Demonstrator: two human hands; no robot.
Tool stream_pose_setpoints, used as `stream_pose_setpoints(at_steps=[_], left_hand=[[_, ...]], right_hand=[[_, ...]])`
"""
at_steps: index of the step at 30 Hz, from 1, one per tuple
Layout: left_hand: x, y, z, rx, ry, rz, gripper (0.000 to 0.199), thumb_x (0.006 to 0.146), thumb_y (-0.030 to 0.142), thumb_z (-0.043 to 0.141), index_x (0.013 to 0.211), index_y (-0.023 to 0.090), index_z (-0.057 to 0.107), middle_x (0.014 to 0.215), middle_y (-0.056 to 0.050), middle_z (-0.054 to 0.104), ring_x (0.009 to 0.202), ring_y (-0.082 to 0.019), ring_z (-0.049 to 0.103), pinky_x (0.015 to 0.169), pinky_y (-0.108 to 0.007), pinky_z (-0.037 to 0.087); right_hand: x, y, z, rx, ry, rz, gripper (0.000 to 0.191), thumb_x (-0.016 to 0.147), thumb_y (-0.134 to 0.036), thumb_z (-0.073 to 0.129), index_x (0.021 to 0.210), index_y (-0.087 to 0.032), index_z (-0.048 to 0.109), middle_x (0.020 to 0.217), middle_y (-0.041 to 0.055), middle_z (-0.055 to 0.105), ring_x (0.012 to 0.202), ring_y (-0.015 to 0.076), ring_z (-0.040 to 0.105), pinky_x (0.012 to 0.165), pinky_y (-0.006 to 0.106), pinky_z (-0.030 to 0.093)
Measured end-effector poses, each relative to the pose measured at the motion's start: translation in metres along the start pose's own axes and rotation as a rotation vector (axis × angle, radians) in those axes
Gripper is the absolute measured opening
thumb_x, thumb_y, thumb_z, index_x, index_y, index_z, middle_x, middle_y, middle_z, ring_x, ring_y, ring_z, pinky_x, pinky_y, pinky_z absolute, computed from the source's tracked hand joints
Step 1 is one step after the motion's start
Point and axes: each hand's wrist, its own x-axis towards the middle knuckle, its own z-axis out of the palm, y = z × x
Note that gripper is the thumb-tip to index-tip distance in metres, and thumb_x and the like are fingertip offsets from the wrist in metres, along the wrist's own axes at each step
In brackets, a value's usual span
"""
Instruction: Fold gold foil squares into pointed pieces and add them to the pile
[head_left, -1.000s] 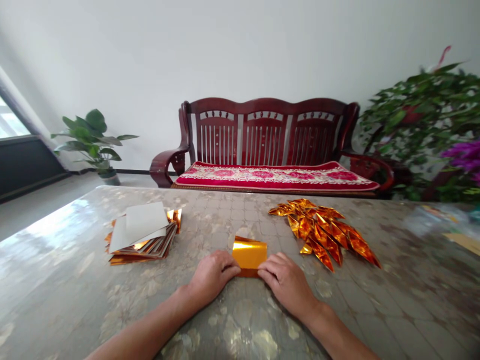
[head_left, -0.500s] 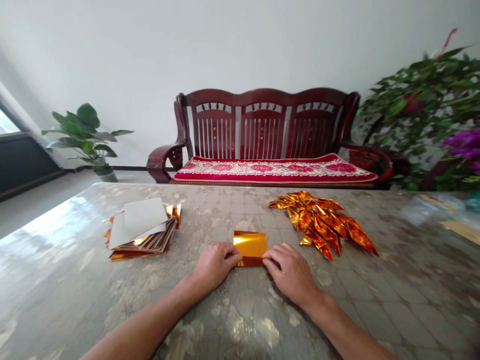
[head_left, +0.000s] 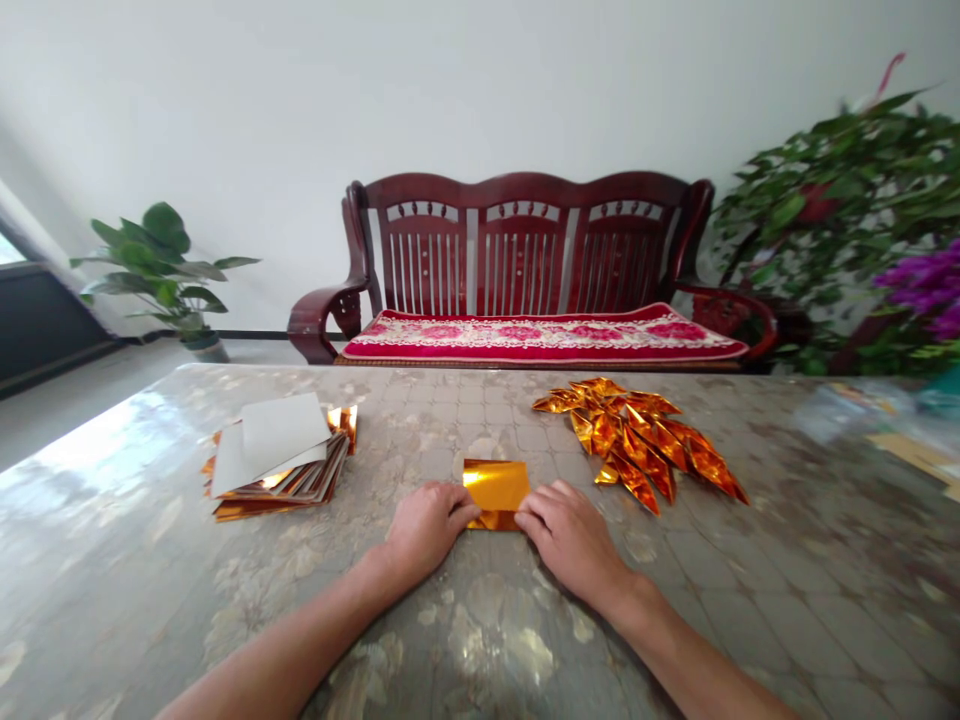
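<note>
Many pieces [head_left: 664, 445] lie folded on the worktop [head_left: 750, 600], the stack [head_left: 281, 435] appears unfolded, and the fingers of the left hand [head_left: 424, 525] and right hand [head_left: 574, 535] grip one part-folded sheet [head_left: 496, 484].

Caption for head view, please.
Left hand and right hand hold gold foil paper between paper stack and folded foil pieces.

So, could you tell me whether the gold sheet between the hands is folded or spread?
Partly folded: the gold sheet has a crease across its near part, between both hands.
</note>
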Motion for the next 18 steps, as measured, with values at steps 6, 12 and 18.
stream_pose_setpoints(at_steps=[6, 12, 18], left_hand=[[0.0052, 0.0049, -0.0071, 0.092, -0.045, -0.073, 0.03, 0.092, 0.042, 0.054, 0.073, 0.022, 0.067, 0.075, -0.001, 0.071, 0.073, -0.017, 0.064, 0.057, -0.025, 0.027], [0.0064, 0.008, -0.0079, 0.117, -0.064, -0.078, 0.031, 0.092, 0.04, 0.051, 0.074, 0.022, 0.068, 0.075, -0.001, 0.07, 0.072, -0.017, 0.064, 0.058, -0.025, 0.029], [0.0068, 0.0072, -0.0069, 0.153, -0.056, -0.073, 0.034, 0.094, 0.043, 0.049, 0.075, 0.022, 0.068, 0.077, -0.003, 0.071, 0.074, -0.019, 0.065, 0.06, -0.025, 0.032]], right_hand=[[0.0011, -0.0004, -0.0016, -0.022, -0.014, 0.032, 0.02, 0.096, -0.029, 0.058, 0.079, -0.023, 0.066, 0.084, -0.0003, 0.069, 0.083, 0.0181, 0.055, 0.073, 0.03, 0.036], [0.0031, 0.0, -0.0035, -0.009, -0.021, 0.042, 0.02, 0.096, -0.028, 0.057, 0.079, -0.024, 0.067, 0.083, -0.0009, 0.07, 0.083, 0.0181, 0.057, 0.073, 0.03, 0.036], [0.0046, 0.0006, -0.002, -0.024, -0.018, 0.069, 0.018, 0.095, -0.029, 0.059, 0.079, -0.024, 0.067, 0.083, -0.0003, 0.07, 0.084, 0.0183, 0.058, 0.072, 0.03, 0.036]])
